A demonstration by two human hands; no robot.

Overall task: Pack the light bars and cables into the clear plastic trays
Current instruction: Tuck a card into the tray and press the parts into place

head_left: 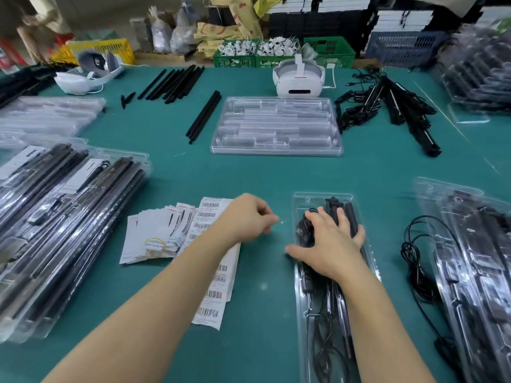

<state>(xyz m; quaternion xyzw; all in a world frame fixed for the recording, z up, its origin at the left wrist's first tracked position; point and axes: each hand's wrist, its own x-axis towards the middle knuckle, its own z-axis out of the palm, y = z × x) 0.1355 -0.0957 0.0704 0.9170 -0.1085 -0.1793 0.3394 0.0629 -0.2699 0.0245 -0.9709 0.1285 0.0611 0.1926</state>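
Head view: right hand (330, 239) presses flat, fingers straight, on tray (301, 275) holding bars and cable (322, 344). Left hand (249, 218) curled; cannot tell if pinching anything. Tray probably light, flexible, slick; lift by long rims.

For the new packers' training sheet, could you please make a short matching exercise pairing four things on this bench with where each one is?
Things:
1. White headset
2. Empty clear tray
3. Barcode label sheet
4. Loose black cable

Places:
A. Under the left forearm, beside the paper cards
B. At the far edge of the table, behind the empty tray
C. Right of the filled tray that the right hand presses
D. Mid-table, with two black bars lying to its left

Pairs: 1-B, 2-D, 3-A, 4-C
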